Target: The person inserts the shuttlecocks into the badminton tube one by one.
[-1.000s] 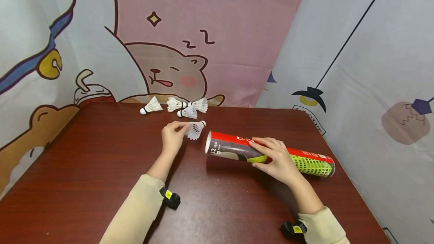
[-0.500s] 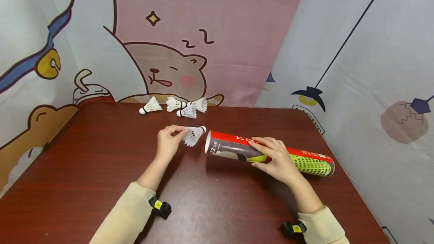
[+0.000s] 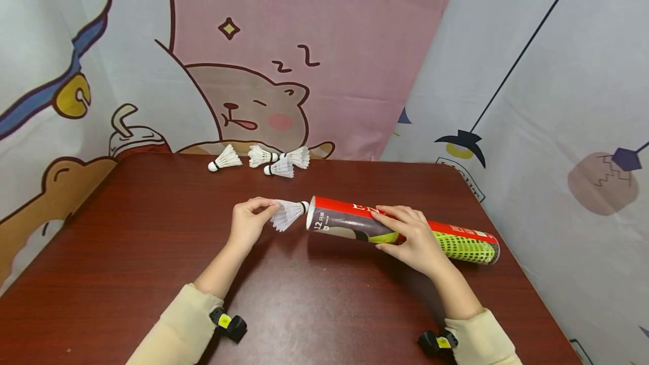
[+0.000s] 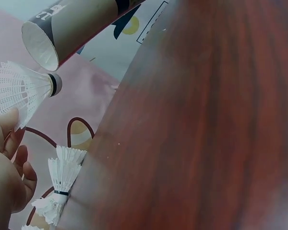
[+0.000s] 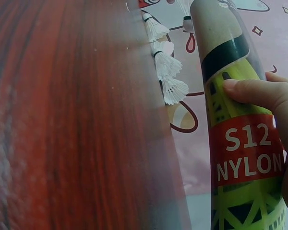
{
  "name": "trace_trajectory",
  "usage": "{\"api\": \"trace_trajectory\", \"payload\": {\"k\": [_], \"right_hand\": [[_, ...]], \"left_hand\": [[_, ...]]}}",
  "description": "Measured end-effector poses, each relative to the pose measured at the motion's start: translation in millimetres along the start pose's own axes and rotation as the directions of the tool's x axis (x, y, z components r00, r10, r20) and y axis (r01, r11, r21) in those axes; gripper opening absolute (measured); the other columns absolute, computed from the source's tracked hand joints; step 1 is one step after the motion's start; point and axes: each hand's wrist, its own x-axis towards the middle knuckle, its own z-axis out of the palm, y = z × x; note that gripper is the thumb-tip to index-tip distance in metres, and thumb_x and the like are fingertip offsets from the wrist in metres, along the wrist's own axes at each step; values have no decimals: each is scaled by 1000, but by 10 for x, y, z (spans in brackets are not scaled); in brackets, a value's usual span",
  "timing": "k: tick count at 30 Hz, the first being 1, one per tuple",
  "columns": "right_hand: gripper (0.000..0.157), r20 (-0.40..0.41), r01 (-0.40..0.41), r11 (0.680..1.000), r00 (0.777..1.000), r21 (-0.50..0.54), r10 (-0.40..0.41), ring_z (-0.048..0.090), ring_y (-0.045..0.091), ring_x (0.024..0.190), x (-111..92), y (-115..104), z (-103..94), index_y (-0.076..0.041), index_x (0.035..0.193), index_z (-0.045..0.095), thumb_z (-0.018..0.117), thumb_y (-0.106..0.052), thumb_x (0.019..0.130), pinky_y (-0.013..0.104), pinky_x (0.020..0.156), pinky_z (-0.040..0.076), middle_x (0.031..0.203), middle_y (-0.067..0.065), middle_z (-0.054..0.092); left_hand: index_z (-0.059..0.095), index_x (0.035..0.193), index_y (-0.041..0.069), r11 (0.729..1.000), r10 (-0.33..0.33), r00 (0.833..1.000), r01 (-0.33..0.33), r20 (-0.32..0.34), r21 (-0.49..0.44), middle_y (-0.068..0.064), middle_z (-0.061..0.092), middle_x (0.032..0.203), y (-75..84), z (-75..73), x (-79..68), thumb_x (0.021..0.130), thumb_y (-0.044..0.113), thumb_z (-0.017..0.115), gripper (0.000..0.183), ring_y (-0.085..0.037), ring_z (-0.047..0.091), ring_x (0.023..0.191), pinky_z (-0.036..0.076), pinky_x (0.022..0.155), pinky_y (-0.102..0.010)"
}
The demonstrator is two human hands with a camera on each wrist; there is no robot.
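Observation:
My left hand (image 3: 249, 221) pinches a white shuttlecock (image 3: 288, 214) by the edge of its skirt. Its cork end, with a dark band, points right toward the open mouth of a shuttlecock tube (image 3: 345, 218). In the left wrist view a small gap shows between the shuttlecock (image 4: 24, 91) and the white rim of the tube (image 4: 41, 45). Around the middle of the tube, my right hand (image 3: 413, 235) holds it tilted, mouth end to the left and raised. The right wrist view shows the thumb along the tube's green printed side (image 5: 240, 143).
Several more shuttlecocks lie at the back of the brown table (image 3: 152, 230): one alone (image 3: 225, 157) on the left, and a cluster (image 3: 280, 167) to its right. A printed cloth (image 3: 355, 44) hangs behind the table's back edge.
My left hand has moved left and down, turning the shuttlecock so that its cork end now faces the tube mouth. The tube and my right hand have stayed almost still.

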Motion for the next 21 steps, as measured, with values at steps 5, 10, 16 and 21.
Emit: {"api": "trace_trajectory", "payload": {"k": [5,10,16,21], "right_hand": [[76,5,-4,1000,1000,1,4,46,23,117,-4,13,3,-21,135,57,89,-16,66,45,92,32,133,6,55],[76,7,-5,1000,1000,-1,5,45,24,118,-1,2,-3,-20,135,57,88,-17,66,46,92,32,133,6,55],[75,16,-8,1000,1000,0,8,45,23,118,-1,-10,0,-21,135,58,88,-17,67,46,92,32,134,4,54],[74,14,-7,1000,1000,3,6,45,23,118,1,-18,-2,-21,134,58,88,-17,66,46,93,32,134,4,54]], "left_hand": [[69,83,-15,1000,-25,999,25,23,-2,-22,68,85,74,-45,-60,79,-6,73,10,-5,55,72,43,61,-15],[70,84,-12,997,-57,998,59,23,-59,-18,68,82,32,-86,-84,78,-8,73,8,-6,55,71,44,58,-16],[72,83,-6,977,-130,990,136,45,-163,-1,68,76,-55,-42,-90,79,-6,73,4,-6,58,70,46,60,-18],[71,85,-8,961,-182,981,192,67,-201,3,67,75,-136,70,-90,80,-6,72,5,-6,58,69,46,60,-19]]}}
